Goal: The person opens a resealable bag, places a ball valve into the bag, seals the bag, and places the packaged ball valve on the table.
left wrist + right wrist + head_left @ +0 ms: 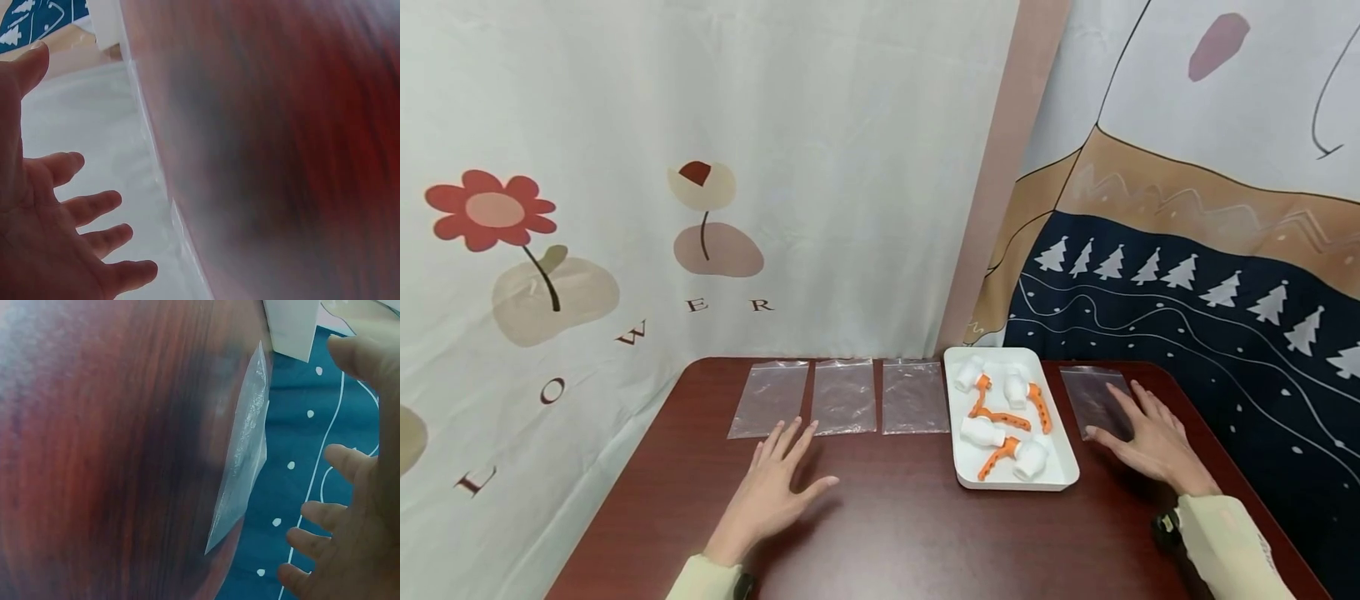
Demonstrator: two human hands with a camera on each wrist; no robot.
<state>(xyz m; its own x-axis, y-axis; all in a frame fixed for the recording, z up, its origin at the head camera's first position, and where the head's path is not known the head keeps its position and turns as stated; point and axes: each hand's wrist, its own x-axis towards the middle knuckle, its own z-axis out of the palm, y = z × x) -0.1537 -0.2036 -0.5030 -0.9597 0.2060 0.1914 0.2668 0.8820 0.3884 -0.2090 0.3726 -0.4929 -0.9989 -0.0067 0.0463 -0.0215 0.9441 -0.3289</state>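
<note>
My left hand hovers over the table with fingers spread, just in front of a clear zip bag at the left. Its palm and separated fingers also show in the left wrist view. At the right, my right hand reaches over another clear zip bag, fingers apart; whether it touches the bag I cannot tell. Two more zip bags, one in the middle and one beside the tray, lie flat. A white tray holds several white plastic fittings with orange notched handles.
The dark red-brown table has rounded back corners. A pale curtain with flower prints hangs behind it, and a navy patterned curtain borders the right side. The tray stands between the third bag and the rightmost one.
</note>
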